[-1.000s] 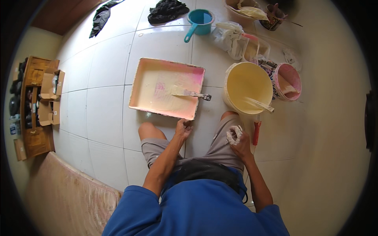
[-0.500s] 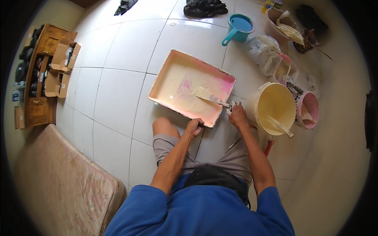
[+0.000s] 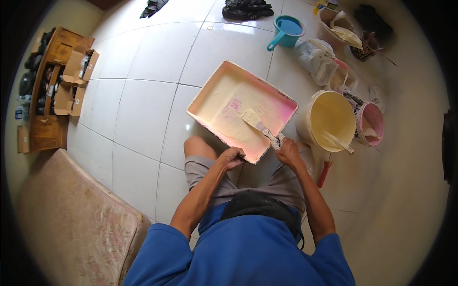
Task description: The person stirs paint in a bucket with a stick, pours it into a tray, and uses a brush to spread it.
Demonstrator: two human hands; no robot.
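A rectangular paint tray (image 3: 208, 86), coated in cream paint with pink patches, is tilted in front of my knees. My left hand (image 3: 232, 158) grips its near edge, fingers wrapped over the rim. In my right hand (image 3: 289, 151) is a paint-crusted scraper (image 3: 259, 125), held by its handle near the tray's right corner. Its flat blade lies over the tray's bottom and carries cream paint. To the right of my right hand stands a bucket (image 3: 334, 114) with cream paint inside and a flat stick (image 3: 338, 142) leaning in it.
Beyond the bucket are a small pink-stained pail (image 3: 370, 125), a plastic bag (image 3: 315, 56) and a turquoise dipper (image 3: 287, 31). A red-handled tool (image 3: 325, 174) lies by my right knee. At left are a mattress (image 3: 81, 219) and a wooden cabinet (image 3: 47, 131) with cardboard boxes (image 3: 76, 66).
The tray has shifted slightly right and toward me, turning a little. The scraper now points more steeply away from me, its handle lower. My left hand has come slightly nearer with the tray.
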